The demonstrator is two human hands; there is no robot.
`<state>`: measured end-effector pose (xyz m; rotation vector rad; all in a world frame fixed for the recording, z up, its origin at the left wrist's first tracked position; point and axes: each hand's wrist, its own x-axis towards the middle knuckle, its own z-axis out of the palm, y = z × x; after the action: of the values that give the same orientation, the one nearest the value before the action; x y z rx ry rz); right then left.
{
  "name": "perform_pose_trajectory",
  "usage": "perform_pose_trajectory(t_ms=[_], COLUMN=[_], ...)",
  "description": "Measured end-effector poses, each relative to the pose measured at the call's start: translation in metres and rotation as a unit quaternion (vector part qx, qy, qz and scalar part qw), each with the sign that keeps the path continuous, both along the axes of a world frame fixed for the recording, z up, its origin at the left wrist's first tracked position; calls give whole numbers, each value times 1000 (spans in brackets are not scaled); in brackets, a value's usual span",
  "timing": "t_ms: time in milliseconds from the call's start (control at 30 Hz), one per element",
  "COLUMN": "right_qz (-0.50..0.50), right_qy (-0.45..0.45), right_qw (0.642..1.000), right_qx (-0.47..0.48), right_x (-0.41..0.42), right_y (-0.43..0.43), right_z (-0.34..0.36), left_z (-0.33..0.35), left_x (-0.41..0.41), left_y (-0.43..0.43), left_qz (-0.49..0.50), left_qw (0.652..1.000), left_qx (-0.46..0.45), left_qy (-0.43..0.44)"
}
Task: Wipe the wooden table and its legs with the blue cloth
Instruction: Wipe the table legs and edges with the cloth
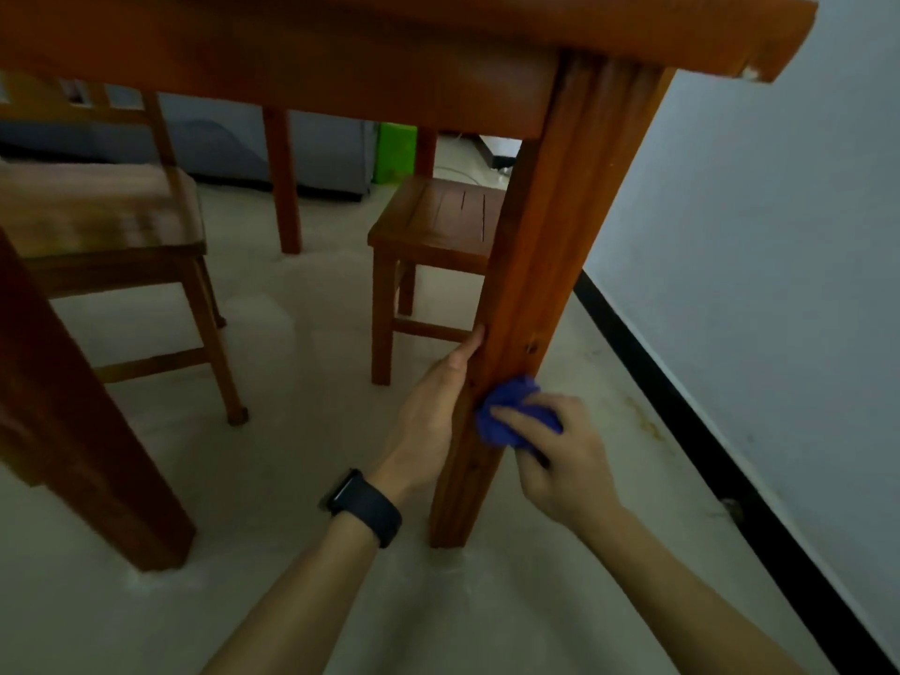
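- I see a pale floor (292, 552) and a grey wall (755, 236) meeting beside the table's corner, the tabletop (341, 41) overhead.
- My right grip (560, 455) curls round the bunched blue cloth (506, 411), pressing it against the table leg (550, 236), low down.
- My left grip (428, 411), just across the leg, rests on it with a straight finger.
- A stool (438, 216) stands beyond the left grip.
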<state>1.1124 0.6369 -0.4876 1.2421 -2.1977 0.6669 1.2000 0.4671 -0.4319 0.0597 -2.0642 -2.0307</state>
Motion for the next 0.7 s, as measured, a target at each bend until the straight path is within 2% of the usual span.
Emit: perform_pose_trajectory(t_ms=[100,200,300,367,433,467,500,567,633,700], right_qz=[-32,-55,-68,-67,-31,-18,-17,-24,-22,-27], right_qy=[80,118,117,89,31,-18,-74,-156,-157,-134], right_qw=[987,975,986,994,987,982,981,983,986,972], right_qx=[-135,-180,-100,21,152,185,181,93,-46,-190], right_x=[0,-5,-8,-5,0,1,2,2,-2,-5], right_y=[-19,-33,-28,-13,3,9,11,6,-4,-12], right_z=[52,48,-17,-64,-94,-96,-89,-59,-17,25], left_z=[-5,-10,-13,-13,-13,-14,-15,-17,-17,-15], left_x=[-1,-4,-5,-5,-4,-4,-4,-5,-3,1], left_y=[-3,-5,-5,-3,0,1,2,1,0,0], left_qz=[16,35,38,30,31,33,37,48,60,73], left_qw=[1000,999,999,999,998,998,997,996,994,993], left_qx=[-2,-4,-20,-34,-44,-52,-63,-75,-86,-94], left_qy=[-15,-20,-24,-27,-27,-24,-19,-7,-10,-16])
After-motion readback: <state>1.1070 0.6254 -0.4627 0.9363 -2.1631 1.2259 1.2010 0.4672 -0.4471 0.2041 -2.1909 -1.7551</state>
